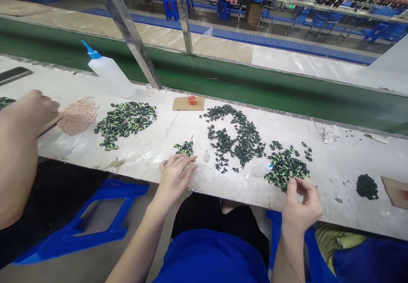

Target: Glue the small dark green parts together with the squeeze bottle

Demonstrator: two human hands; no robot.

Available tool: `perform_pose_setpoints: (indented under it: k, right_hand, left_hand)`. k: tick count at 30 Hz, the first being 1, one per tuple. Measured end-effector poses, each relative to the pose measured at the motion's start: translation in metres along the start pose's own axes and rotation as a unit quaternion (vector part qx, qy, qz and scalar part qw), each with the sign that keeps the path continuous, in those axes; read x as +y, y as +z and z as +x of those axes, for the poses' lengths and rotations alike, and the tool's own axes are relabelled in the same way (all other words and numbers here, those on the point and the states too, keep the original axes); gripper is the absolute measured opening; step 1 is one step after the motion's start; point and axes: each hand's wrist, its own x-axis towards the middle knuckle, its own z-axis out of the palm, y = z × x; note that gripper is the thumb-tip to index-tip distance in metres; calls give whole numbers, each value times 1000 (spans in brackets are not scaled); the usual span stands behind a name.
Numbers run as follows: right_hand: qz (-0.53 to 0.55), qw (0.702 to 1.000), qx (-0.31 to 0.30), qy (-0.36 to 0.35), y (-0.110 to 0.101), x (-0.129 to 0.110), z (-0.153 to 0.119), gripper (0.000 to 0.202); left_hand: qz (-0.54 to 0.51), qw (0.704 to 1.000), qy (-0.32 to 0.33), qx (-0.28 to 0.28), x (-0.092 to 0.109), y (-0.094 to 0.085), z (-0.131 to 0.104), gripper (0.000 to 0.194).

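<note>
My left hand point(176, 173) is at the table's near edge, fingers apart and slightly curled, just below a small cluster of black-and-green pieces point(184, 148). No object shows in it. My right hand point(302, 202) is at the lower edge of a larger black-and-green pile point(287, 168), thumb and forefinger pinched together; whatever they hold is too small to make out. Between the hands spreads a pile of small dark green pieces point(247, 142). A small translucent bottle with a blue tip point(263, 169) lies against the right pile.
Another person's hand point(35, 108) is at the left beside pink pieces point(79, 116). A white bottle point(111, 77), a black-and-green pile point(126, 121), and a red cup point(191, 100) on cardboard point(178, 103) stand farther back. A metal post point(130, 32) rises behind; dark pieces point(366, 186) lie right.
</note>
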Motion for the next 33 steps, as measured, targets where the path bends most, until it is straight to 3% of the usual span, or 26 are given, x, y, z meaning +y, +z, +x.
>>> perform_pose_setpoints:
  k: [3,6,9,13,18,21,25,33]
  right_hand:
    - [-108,992,26,-58,9,22,18,26]
    - [-139,987,19,-83,20,32,18,37]
    - [-116,986,-43,-109,29,30,6,49]
    - [-135,975,-129,-122,40,22,-9,47]
    - [-105,978,-147,-107,48,16,-9,37]
    - [4,980,-186,-66,44,12,-9,34]
    - [104,948,-299,38,36,3,-16,35]
    - [243,906,-325,121,44,-10,-28,25]
  left_hand:
    - [58,998,2,38,-17,0,1,14]
    - [84,996,11,40,-23,4,3,15]
    - [94,994,11,44,-25,10,4,13]
    - [105,994,10,38,-27,17,9,16]
    - [78,997,21,13,-21,16,13,21]
    - [21,997,59,-42,-10,16,12,21]
    - [-36,984,114,-136,3,22,7,20]
    - [-21,993,66,-93,6,27,2,15]
